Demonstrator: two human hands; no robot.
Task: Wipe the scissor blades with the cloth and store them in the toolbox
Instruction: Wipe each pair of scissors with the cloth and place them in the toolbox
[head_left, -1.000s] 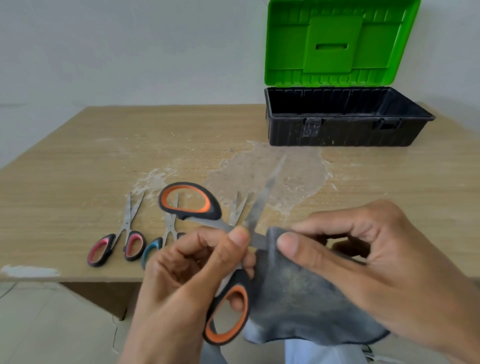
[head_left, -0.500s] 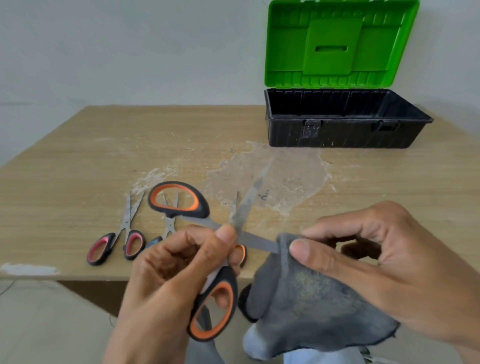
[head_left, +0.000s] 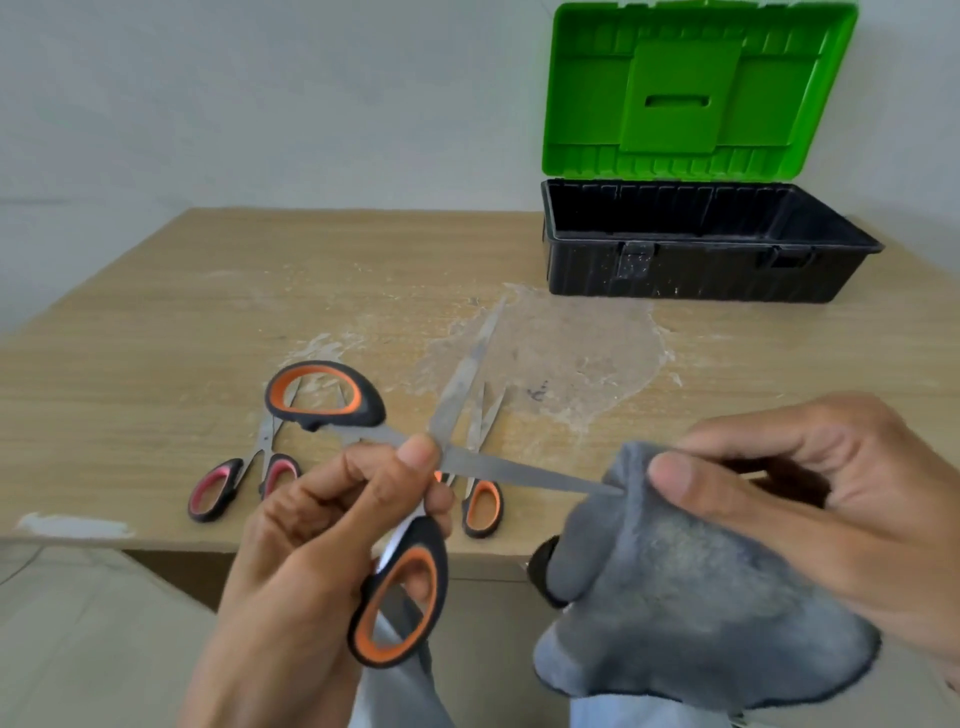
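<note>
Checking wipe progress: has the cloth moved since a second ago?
Yes: against the toolbox, the cloth slid right, from beside the left hand to the blade tip.

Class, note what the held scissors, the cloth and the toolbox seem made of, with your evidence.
The scissors: blades likely steel, dull grey sheen; handles seemingly plastic, black and orange.
The cloth: soft fabric, perhaps fleece or microfibre; fuzzy grey nap, drapes limply.
The toolbox: apparently moulded plastic, matte black base with ribbed walls, glossier green lid.

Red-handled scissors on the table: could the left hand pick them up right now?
Probably not yet. The left hand grips the large orange-handled scissors, so its fingers are busy. The red-handled scissors lie uncovered on the table, close beside it.
</note>
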